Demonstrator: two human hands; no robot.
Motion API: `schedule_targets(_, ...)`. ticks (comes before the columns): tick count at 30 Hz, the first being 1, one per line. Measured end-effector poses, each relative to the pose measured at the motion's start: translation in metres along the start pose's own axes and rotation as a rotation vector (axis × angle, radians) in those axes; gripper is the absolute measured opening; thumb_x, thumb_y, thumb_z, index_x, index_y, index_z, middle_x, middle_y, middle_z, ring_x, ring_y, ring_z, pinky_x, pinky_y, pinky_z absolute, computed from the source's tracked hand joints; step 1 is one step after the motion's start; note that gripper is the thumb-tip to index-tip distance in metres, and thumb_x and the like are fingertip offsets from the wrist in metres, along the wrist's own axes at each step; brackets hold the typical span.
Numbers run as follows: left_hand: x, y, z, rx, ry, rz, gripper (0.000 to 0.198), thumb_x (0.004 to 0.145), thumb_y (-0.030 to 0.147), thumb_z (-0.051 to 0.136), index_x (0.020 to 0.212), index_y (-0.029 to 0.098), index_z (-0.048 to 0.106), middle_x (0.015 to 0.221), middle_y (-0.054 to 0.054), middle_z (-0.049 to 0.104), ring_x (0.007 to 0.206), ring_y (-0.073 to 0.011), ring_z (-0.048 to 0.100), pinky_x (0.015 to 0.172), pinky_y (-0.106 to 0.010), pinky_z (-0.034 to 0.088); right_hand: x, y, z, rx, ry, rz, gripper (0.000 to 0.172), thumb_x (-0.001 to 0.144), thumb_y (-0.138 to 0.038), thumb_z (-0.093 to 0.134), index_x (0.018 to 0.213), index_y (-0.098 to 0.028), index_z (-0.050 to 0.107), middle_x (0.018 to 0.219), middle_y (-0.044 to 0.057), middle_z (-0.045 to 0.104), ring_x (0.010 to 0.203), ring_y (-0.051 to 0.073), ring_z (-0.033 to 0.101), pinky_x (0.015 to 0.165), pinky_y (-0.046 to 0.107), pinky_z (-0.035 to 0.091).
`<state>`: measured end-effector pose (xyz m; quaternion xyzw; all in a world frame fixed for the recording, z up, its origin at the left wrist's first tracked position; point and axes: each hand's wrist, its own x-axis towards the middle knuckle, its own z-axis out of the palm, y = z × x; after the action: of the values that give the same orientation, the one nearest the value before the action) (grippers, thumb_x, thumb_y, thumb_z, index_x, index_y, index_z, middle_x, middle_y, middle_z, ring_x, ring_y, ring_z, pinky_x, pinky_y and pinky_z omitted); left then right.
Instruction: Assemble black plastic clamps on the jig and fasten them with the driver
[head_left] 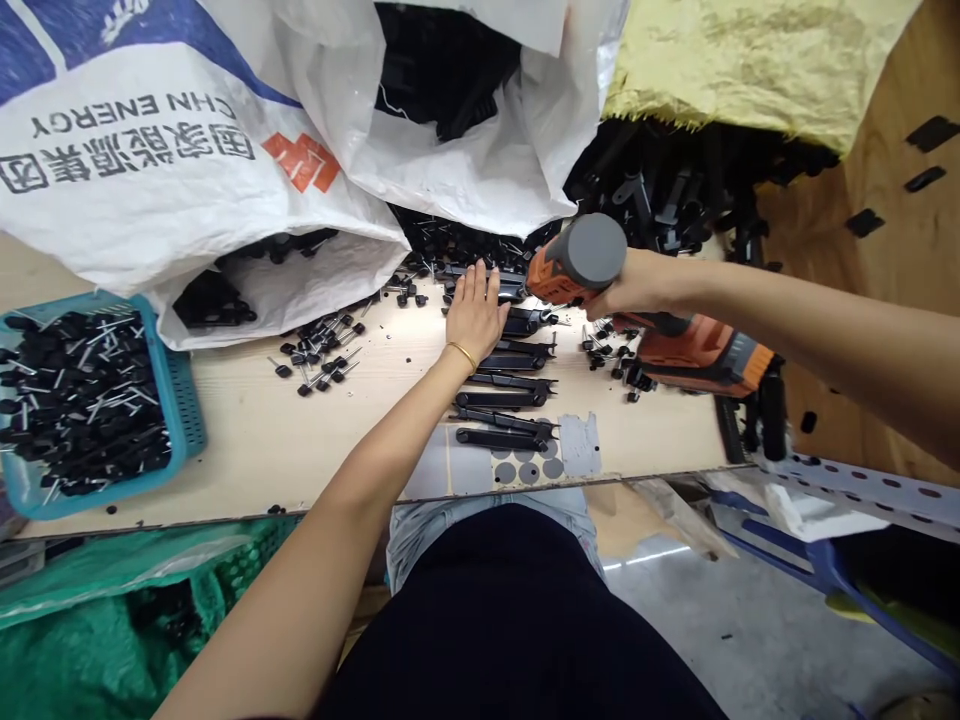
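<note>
My left hand (477,318) lies flat, fingers stretched out, on the upper end of a row of black plastic parts (502,399). The parts lie side by side on the wooden table, several of them below my wrist. My right hand (634,283) is wrapped round the grip of an orange and black cordless drill (551,268). The drill points left, its front end close to the right ends of the uppermost parts beside my left fingertips. Whether its tip touches a screw there I cannot tell. Loose black-headed screws (322,350) are scattered left of my left hand.
A blue basket (187,400) full of black-headed screws stands at the left. White woven sacks (187,190) with black pieces line the back, and a yellow sack (750,60) spills black parts at the right. A green bag (75,640) sits below the table's front edge.
</note>
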<state>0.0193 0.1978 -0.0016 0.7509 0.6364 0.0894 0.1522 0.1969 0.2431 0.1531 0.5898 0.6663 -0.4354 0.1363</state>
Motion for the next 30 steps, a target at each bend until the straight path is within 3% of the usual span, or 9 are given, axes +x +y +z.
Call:
schedule_targets(7, -0.002, 0.0, 0.001, 0.006, 0.001, -0.004, 0.062, 0.098, 0.041, 0.023, 0.148, 0.004, 0.026, 0.155, -0.018, 0.023, 0.145, -0.0284, 0.019, 0.12, -0.045, 0.014, -0.023, 0.02, 0.018, 0.222, -0.116, 0.111, 0.022, 0.066, -0.009, 0.065, 0.085, -0.015, 0.055, 0.071, 0.001, 0.054, 0.054, 0.01, 0.049, 0.043, 0.021, 0.045)
schedule_targets(16, -0.002, 0.001, 0.0, -0.029, -0.006, -0.007, 0.061, 0.096, 0.037, 0.029, 0.147, 0.004, 0.026, 0.155, -0.018, 0.023, 0.146, -0.0291, 0.018, 0.12, -0.046, 0.013, -0.022, 0.002, 0.015, -0.049, -0.094, 0.131, 0.018, 0.064, -0.006, 0.064, 0.075, -0.014, 0.053, 0.062, -0.002, 0.051, 0.048, 0.006, 0.046, 0.042, 0.019, 0.04)
schedule_targets(21, -0.002, -0.002, 0.008, -0.111, 0.033, 0.039, 0.06, 0.095, 0.037, 0.029, 0.148, 0.007, 0.025, 0.156, -0.015, 0.022, 0.146, -0.0294, 0.016, 0.12, -0.05, 0.012, -0.024, 0.003, 0.022, 0.008, -0.076, 0.193, 0.015, 0.067, -0.006, 0.06, 0.077, -0.014, 0.052, 0.06, -0.002, 0.05, 0.047, 0.007, 0.046, 0.043, 0.021, 0.04)
schedule_targets(30, -0.003, -0.009, 0.008, -0.179, 0.025, 0.115, 0.06, 0.093, 0.039, 0.034, 0.147, 0.014, 0.027, 0.157, -0.01, 0.024, 0.147, -0.0261, 0.015, 0.121, -0.05, 0.01, -0.028, 0.012, 0.034, 0.005, -0.085, 0.001, 0.023, 0.067, -0.004, 0.061, 0.087, -0.012, 0.057, 0.064, -0.003, 0.053, 0.05, 0.006, 0.047, 0.047, 0.018, 0.04)
